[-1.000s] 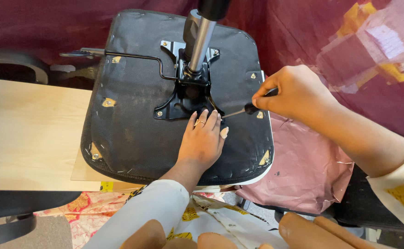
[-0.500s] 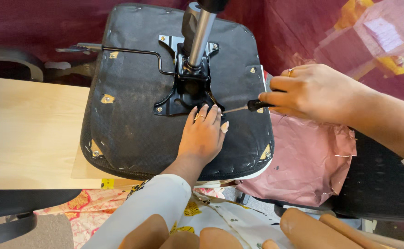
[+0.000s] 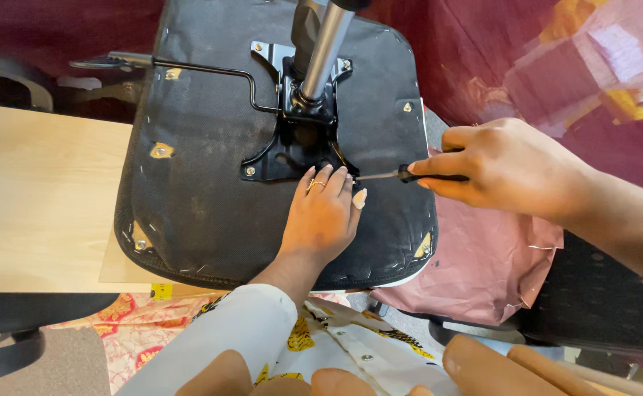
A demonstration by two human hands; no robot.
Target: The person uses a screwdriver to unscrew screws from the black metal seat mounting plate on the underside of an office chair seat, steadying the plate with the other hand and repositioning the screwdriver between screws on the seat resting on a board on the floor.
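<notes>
A pale wooden tabletop [image 3: 35,198] filled the left of my view, with dark red cloth [image 3: 483,66] behind. An upturned black chair seat [image 3: 211,198] lay half over its edge, underside up, a thin bent lever [image 3: 211,71] running across it to the black mounting plate [image 3: 292,143] and the grey gas cylinder [image 3: 325,48] rising from it. My left hand [image 3: 321,220] lay flat and open on the seat, fingertips touching the plate's edge, holding nothing. My right hand [image 3: 501,169] was closed around the black handle of a screwdriver [image 3: 402,174], its shaft pointing left toward the plate, just beside my left fingertips. I judged the tip could slip off and jab those fingers, being so close. The tip itself and any screw it met were hidden behind my left hand, and the cylinder's top was cut off.
</notes>
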